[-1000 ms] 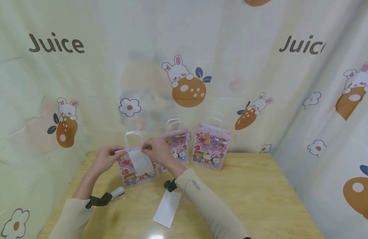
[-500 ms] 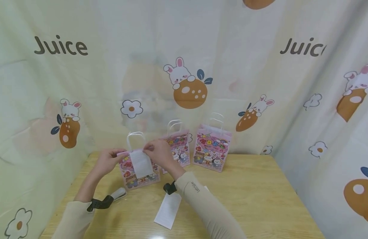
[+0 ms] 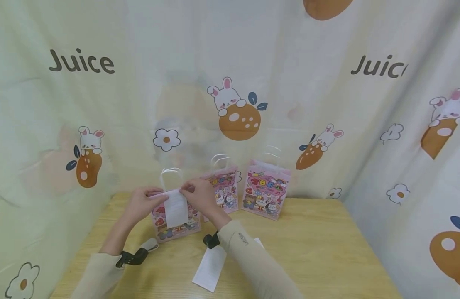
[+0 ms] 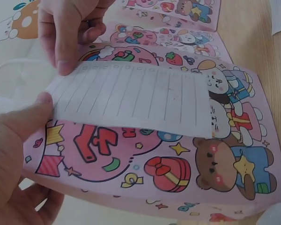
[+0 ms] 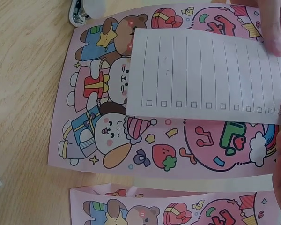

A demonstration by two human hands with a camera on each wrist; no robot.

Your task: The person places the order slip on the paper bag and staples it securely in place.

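Observation:
A pink cartoon paper gift bag [image 3: 194, 218] with white handles stands at the left of the table. A white checklist slip [image 3: 176, 209], ruled with lines and small boxes, hangs down over its front from the top rim. My left hand [image 3: 142, 203] pinches the rim at the slip's upper left corner, thumb in front. At the upper right corner, my right hand [image 3: 205, 197] pinches the slip against the bag's edge. In the left wrist view the slip [image 4: 145, 101] lies across the printed bear and dog pictures, its lower end free.
Two matching bags stand behind to the right: a middle bag [image 3: 225, 193] and a right bag [image 3: 266, 191]. A white stapler [image 3: 151, 244] lies by my left wrist. Another white slip [image 3: 210, 268] lies on the wooden table [image 3: 308, 249], partly under my right forearm. A printed curtain [image 3: 140, 83] hangs behind.
The slip hangs straighter and flatter against the bag than before. My left thumb has shifted right to the slip's corner. The head view has tilted slightly upward.

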